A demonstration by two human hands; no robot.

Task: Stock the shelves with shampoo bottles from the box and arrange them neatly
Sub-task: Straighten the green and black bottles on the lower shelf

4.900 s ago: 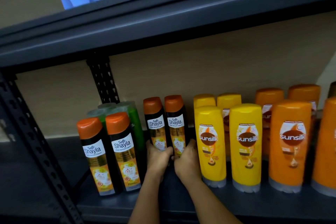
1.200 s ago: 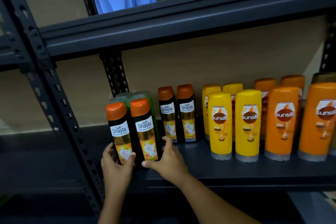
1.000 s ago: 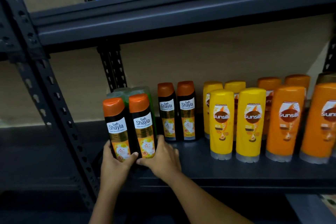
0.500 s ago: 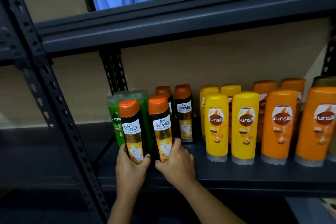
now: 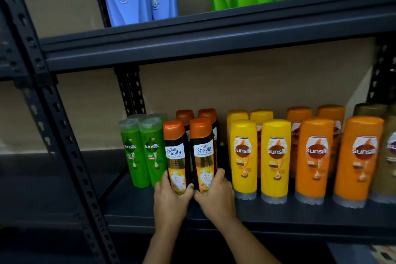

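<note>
Shayla bottles (image 5: 189, 156), two black ones with orange caps up, stood nearly upright on the shelf (image 5: 278, 218) between green and yellow Sunsilk; left hand (image 5: 170, 201) gripped one base, right hand (image 5: 215, 197) the other.

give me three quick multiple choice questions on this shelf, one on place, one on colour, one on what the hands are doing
1. What stands directly left of the front Shayla bottles?
A yellow bottles
B green Sunsilk bottles
C blue bottles

2. What colour are the Shayla caps?
A orange
B white
C green

3. What are the hands doing?
A hanging free
B each gripping a Shayla bottle
C both on one yellow bottle

Answers:
1 B: green Sunsilk bottles stand beside them.
2 A: the Shayla caps are orange.
3 B: left hand grips the left Shayla bottle, right hand the right Shayla bottle.
</note>
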